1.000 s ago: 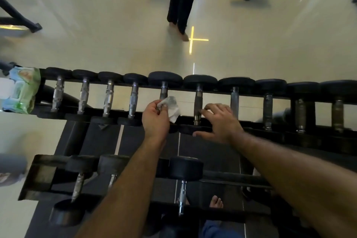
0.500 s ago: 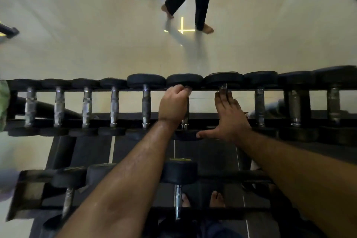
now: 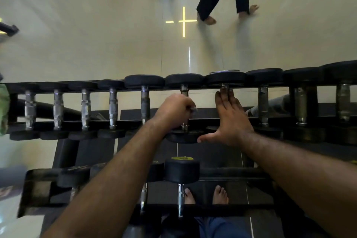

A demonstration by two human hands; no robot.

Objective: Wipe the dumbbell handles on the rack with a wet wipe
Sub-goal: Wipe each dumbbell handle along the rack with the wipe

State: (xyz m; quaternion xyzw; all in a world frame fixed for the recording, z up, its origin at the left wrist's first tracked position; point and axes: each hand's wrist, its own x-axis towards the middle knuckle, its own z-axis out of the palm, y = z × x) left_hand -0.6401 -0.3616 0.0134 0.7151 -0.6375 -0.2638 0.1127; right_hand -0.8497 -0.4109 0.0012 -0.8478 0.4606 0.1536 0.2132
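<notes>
1. The left hand [image 3: 173, 111] is curled tight around a dumbbell handle [image 3: 184, 91] on the top rack [image 3: 193, 120], with a bit of wet wipe [image 3: 193, 109] peeking out.
2. The right hand [image 3: 230, 120] lies flat with straight fingers on the next handle [image 3: 224, 86].
3. More dumbbells [image 3: 144, 98] sit in a row on both sides.

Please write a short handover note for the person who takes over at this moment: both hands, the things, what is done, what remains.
Left hand: curled round the sixth handle from the left on the top rack; a bit of wet wipe shows at the fingers.
Right hand: flat, fingers straight, on the next handle.
Done: cannot tell which handles are wiped.
Left: this handle, probably those to the right, and the lower rack.
</notes>
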